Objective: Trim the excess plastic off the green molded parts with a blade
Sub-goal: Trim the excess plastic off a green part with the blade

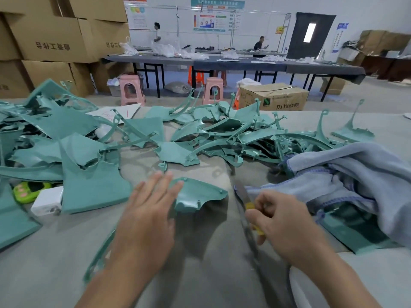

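A curved green molded part (pixel 198 194) lies on the grey table in front of me. My left hand (pixel 151 210) hovers over its left end with straight, spread fingers; whether it touches the part is unclear. To the right, my right hand (pixel 282 221) grips a utility blade (pixel 243 205) with a yellow slider, its metal body pointing away from me beside the part. A thin green strip (pixel 100 256) runs under my left forearm.
Piles of green parts (pixel 233 138) and offcuts (pixel 66 134) cover the table's far half. A blue-grey towel (pixel 347 174) is heaped at the right over more parts. A white charger (pixel 47 200) and a green toy (pixel 29 190) sit at the left.
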